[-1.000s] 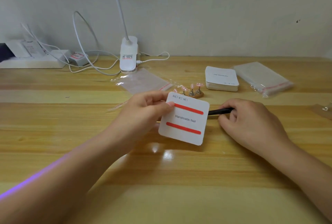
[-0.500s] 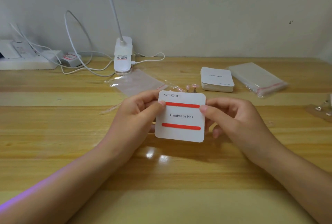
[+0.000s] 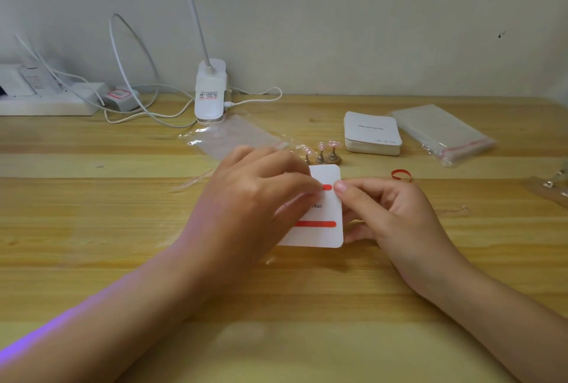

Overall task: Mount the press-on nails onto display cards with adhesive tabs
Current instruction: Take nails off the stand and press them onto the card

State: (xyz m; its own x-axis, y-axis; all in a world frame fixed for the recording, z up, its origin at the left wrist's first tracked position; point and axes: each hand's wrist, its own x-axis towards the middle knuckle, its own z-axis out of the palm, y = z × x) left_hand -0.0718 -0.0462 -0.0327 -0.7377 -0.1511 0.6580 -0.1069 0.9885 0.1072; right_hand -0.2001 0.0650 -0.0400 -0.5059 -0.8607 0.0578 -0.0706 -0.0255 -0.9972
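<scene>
A white display card (image 3: 326, 234) with two red adhesive strips and the print "Handmade Nail" is held over the wooden table (image 3: 92, 229). My right hand (image 3: 390, 213) pinches its right edge near the upper red strip (image 3: 327, 187). My left hand (image 3: 255, 198) lies across the card's left half, fingertips on the upper strip, hiding most of it. The lower strip (image 3: 316, 224) shows in part. Behind the card, pink press-on nails (image 3: 326, 146) stand on small metal holders.
A stack of blank cards (image 3: 372, 133) and a pack of clear bags (image 3: 442, 133) lie at the back right. A curled red strip liner (image 3: 401, 174) lies right of the card. An empty clear bag (image 3: 233, 136), a clip lamp (image 3: 210, 96), cables and a power strip (image 3: 46, 100) sit at the back.
My left hand has slid rightward over the card onto the upper strip. My right hand put down the black tool and took the card's right edge.
</scene>
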